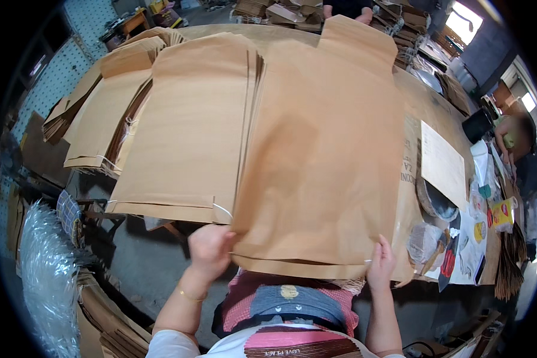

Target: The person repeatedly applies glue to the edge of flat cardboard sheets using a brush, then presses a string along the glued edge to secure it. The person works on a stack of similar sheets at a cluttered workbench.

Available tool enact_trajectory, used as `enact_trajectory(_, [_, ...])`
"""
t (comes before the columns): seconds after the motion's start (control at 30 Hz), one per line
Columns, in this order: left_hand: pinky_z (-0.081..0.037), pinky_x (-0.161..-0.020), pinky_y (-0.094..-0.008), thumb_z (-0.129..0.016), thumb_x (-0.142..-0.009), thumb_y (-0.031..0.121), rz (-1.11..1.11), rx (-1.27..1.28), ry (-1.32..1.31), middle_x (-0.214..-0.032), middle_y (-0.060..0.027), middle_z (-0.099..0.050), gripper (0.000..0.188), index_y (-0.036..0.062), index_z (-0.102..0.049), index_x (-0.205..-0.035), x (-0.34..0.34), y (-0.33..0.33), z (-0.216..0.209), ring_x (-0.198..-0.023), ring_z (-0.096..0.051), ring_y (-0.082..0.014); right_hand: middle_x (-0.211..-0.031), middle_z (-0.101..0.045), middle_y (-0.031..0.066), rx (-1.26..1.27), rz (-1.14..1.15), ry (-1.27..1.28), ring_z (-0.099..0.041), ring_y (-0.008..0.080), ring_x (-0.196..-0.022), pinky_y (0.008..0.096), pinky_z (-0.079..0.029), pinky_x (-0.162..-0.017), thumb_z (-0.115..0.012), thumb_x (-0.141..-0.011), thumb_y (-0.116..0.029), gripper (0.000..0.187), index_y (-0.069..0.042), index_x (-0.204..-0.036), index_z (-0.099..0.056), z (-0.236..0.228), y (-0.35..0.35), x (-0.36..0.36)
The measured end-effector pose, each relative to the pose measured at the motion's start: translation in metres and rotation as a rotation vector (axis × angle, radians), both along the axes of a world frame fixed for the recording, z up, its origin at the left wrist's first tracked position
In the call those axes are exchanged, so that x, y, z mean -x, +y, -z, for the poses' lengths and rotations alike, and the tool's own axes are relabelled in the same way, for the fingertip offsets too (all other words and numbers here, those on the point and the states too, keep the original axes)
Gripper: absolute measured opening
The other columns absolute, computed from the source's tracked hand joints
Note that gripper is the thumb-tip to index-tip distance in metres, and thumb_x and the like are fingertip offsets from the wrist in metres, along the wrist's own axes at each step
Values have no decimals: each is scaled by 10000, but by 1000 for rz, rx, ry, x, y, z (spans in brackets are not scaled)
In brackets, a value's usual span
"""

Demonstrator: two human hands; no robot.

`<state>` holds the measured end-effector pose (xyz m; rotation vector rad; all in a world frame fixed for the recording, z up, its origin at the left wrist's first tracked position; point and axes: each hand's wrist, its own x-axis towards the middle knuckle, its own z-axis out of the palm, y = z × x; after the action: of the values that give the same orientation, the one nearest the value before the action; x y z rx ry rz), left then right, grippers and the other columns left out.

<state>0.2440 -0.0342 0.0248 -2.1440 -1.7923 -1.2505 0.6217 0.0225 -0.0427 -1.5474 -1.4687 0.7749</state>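
A large brown kraft paper bag (334, 149) lies before me, its flap at the far end and a folded strip along the near edge. My left hand (211, 250) is closed on its near left corner. At the near right corner my right hand (382, 262) pinches the edge, next to a short white string end. Directly left of this bag is a stack of similar paper bags (188, 131), with white string at its near right corner. My left hand is just below that corner. What lies beneath the bag is hidden.
Further left are more bag stacks (110, 110). On the table's right lie a pale board (443, 164) over a bowl (435, 203), a clear plastic bag (425, 241) and a red-handled tool (447, 262). Bundled plastic strands (45, 280) stand lower left. Another person (510, 134) is at far right.
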Motion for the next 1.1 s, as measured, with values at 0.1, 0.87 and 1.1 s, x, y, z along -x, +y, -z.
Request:
enact_trajectory(0.1, [-448,-577,-300,-533,-920,95,-385,82,-354,-670,-116,-547,147,2,-589,-821,53,-33,4,-602,-538,-192,-1159,-601,214,84,-198,141,-565,245,-1124,346,-434,-960,-451,-963,-119,348,84,-1243,-493,-17,23,74])
enact_trajectory(0.87, [-485,-853,-398,-752,-712,104,173,225,113,-1056,-158,-629,419,-7,-601,-1087,-16,0,4,-987,-603,-328,-987,-546,136,127,146,-1130,-578,313,-892,370,-471,-774,-519,-775,68,498,-120,-1234,-564,-96,5,-147])
enact_trajectory(1.1, [-230,-1106,-475,-753,-589,493,154,643,386,-1452,-245,-287,1029,-5,-337,-1387,-52,34,23,-1351,-244,-417,-932,-557,136,-47,36,-974,-581,319,-878,390,-464,-763,-558,-699,96,411,-56,-1074,-630,-76,-11,-165])
